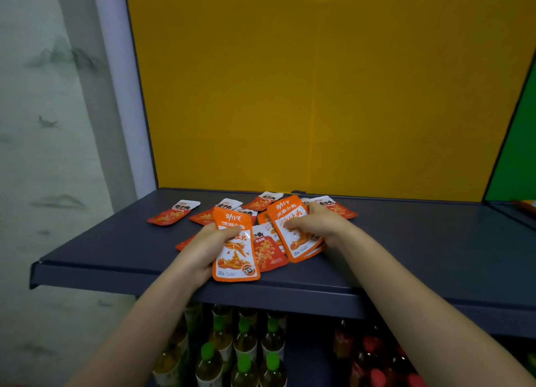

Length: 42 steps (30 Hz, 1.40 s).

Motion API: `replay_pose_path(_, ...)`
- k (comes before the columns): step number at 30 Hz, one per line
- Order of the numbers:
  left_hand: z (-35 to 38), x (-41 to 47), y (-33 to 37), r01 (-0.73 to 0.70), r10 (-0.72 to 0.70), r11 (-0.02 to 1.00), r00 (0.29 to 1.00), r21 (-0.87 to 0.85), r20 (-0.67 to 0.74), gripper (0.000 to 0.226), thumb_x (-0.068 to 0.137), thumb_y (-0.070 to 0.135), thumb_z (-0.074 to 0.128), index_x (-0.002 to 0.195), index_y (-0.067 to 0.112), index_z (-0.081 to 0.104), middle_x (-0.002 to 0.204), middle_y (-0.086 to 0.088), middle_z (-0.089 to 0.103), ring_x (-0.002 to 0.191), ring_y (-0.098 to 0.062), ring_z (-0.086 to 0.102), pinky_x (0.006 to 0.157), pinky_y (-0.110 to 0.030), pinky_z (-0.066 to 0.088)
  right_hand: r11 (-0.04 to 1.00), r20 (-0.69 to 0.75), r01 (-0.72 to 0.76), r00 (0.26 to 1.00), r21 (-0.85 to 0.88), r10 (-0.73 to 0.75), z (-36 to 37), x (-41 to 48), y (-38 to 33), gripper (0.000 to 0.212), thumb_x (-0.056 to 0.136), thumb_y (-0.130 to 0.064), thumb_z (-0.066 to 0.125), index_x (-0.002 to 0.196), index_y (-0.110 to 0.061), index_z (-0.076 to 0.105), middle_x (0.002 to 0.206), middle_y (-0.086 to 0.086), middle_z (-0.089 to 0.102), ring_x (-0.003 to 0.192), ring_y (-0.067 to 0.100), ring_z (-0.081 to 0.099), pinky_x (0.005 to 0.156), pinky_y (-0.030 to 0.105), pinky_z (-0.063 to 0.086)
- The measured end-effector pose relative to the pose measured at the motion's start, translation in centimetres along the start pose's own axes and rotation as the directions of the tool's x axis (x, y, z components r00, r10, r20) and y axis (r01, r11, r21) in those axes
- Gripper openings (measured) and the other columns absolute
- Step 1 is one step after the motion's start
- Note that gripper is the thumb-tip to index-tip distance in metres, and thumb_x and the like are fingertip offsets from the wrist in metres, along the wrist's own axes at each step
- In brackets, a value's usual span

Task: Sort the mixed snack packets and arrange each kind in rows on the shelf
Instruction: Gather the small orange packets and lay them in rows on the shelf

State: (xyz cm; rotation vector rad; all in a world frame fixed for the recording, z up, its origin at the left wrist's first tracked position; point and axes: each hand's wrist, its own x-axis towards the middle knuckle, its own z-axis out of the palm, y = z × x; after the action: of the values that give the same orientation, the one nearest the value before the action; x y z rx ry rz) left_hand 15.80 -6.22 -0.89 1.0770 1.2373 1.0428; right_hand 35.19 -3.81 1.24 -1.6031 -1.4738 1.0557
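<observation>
A dark blue shelf (116, 250) carries a loose pile of snack packets. My left hand (204, 246) grips an orange-and-white packet (236, 256) upright near the shelf's front edge. My right hand (316, 224) holds a small stack of the same orange packets (293, 230), tilted, thumb across the front. Between and behind them lie several smaller red-and-white packets: one in the middle (268, 251), one apart at the left (173, 213), others at the back (262, 201). My hands hide part of the pile.
A yellow back panel (319, 96) rises behind the shelf, with a green panel (519, 154) at the right. On the shelf below stand bottles with green caps (243, 357) and red bottles (374, 357). A patterned wall (43, 154) is at the left.
</observation>
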Motion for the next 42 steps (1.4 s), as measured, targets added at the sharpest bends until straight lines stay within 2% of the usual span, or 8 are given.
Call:
replay_pose_path(3, 0.1, 0.0, -0.1, -0.031, 0.031, 0.999, 1.000, -0.023, -0.003, 0.015, 0.091, 0.018, 0.055, 0.104, 0.010, 0.056, 0.087, -0.012, 0.070, 0.060, -0.020, 0.069, 0.050, -0.029, 0.057, 0.997, -0.086, 0.012, 0.996, 0.072, -0.006, -1.4, -0.8, 0.6, 0.018, 0.087, -0.010, 0.063, 0.078, -0.017, 0.049, 0.091, 0.005, 0.063, 0.065, 0.011, 0.059, 0.064, 0.028, 0.051)
replay_pose_path(8, 1.7, 0.0, 0.9, -0.180, 0.176, 0.975, 0.983, -0.128, -0.042, 0.006, 0.092, 0.019, 0.053, 0.089, 0.018, 0.058, 0.081, -0.007, 0.069, 0.061, -0.018, 0.069, 0.060, -0.032, 0.053, 0.970, -0.263, 0.064, 0.965, 0.235, 0.000, -4.8, -3.2, 2.5, 0.035, 0.084, -0.017, 0.067, 0.111, -0.018, 0.044, 0.098, 0.001, 0.062, 0.075, 0.013, 0.062, 0.062, 0.024, 0.050)
replay_pose_path(11, 4.3, -0.4, 2.3, -0.178, 0.190, 0.964, 0.981, -0.198, 0.042, 0.007, 0.091, 0.017, 0.053, 0.086, 0.020, 0.057, 0.086, -0.009, 0.070, 0.074, -0.022, 0.068, 0.063, -0.034, 0.053, 0.946, -0.338, 0.107, 0.941, 0.306, 0.003, -7.2, -5.9, 4.1, 0.037, 0.084, -0.021, 0.067, 0.115, -0.020, 0.046, 0.095, -0.003, 0.064, 0.078, 0.012, 0.064, 0.065, 0.026, 0.051)
replay_pose_path(16, 11.5, -1.2, 2.8, -0.120, 0.168, 0.970, 0.959, -0.209, 0.230, 0.009, 0.091, 0.016, 0.053, 0.082, 0.018, 0.057, 0.054, 0.002, 0.071, 0.047, -0.013, 0.068, 0.057, -0.033, 0.052, 0.920, -0.489, 0.134, 0.869, 0.369, 0.070, -12.4, -11.4, 7.8, 0.041, 0.082, -0.024, 0.069, 0.118, -0.020, 0.049, 0.105, 0.004, 0.068, 0.087, 0.021, 0.069, 0.076, 0.037, 0.056)
replay_pose_path(21, 21.1, -2.4, 1.8, -0.028, 0.146, 0.972, 0.850, -0.234, 0.506, 0.015, 0.094, 0.018, 0.046, 0.101, 0.015, 0.059, 0.078, 0.000, 0.076, 0.068, -0.014, 0.073, 0.066, -0.036, 0.051, 0.882, -0.630, 0.196, 0.764, 0.428, 0.136, -18.7, -18.8, 12.0, 0.038, 0.081, -0.020, 0.069, 0.116, -0.018, 0.052, 0.101, 0.006, 0.071, 0.080, 0.021, 0.071, 0.066, 0.033, 0.056)
replay_pose_path(27, 33.9, -6.4, -0.2, -0.011, 0.141, 0.982, 0.705, -0.188, 0.696, 0.018, 0.094, 0.017, 0.044, 0.101, 0.013, 0.061, 0.086, -0.001, 0.076, 0.076, -0.016, 0.073, 0.066, -0.033, 0.054, 0.877, -0.782, 0.230, 0.582, 0.421, 0.223, -27.1, -29.2, 18.0, 0.039, 0.082, -0.021, 0.067, 0.118, -0.016, 0.053, 0.104, 0.009, 0.071, 0.079, 0.023, 0.070, 0.059, 0.031, 0.056)
replay_pose_path(32, 43.7, -11.2, -3.0, 0.038, 0.092, 0.989, 0.610, -0.145, 0.787, 0.021, 0.093, 0.013, 0.043, 0.101, 0.008, 0.062, 0.087, -0.005, 0.076, 0.075, -0.018, 0.073, 0.059, -0.030, 0.059, 0.877, -0.836, 0.206, 0.455, 0.435, 0.308, -33.2, -37.4, 23.7, 0.040, 0.082, -0.022, 0.067, 0.119, -0.016, 0.052, 0.103, 0.011, 0.070, 0.080, 0.026, 0.069, 0.061, 0.033, 0.053)
replay_pose_path(42, 60.6, -19.0, -8.1, 0.057, -0.004, 0.998, 0.460, -0.026, 0.888, 0.023, 0.093, 0.013, 0.043, 0.106, 0.008, 0.061, 0.094, -0.006, 0.076, 0.079, -0.019, 0.073, 0.067, -0.034, 0.056, 0.863, -0.871, 0.200, 0.283, 0.464, 0.402, -42.2, -48.5, 32.6, 0.041, 0.083, -0.019, 0.067, 0.120, -0.013, 0.051, 0.103, 0.011, 0.069, 0.074, 0.023, 0.068, 0.056, 0.030, 0.053)
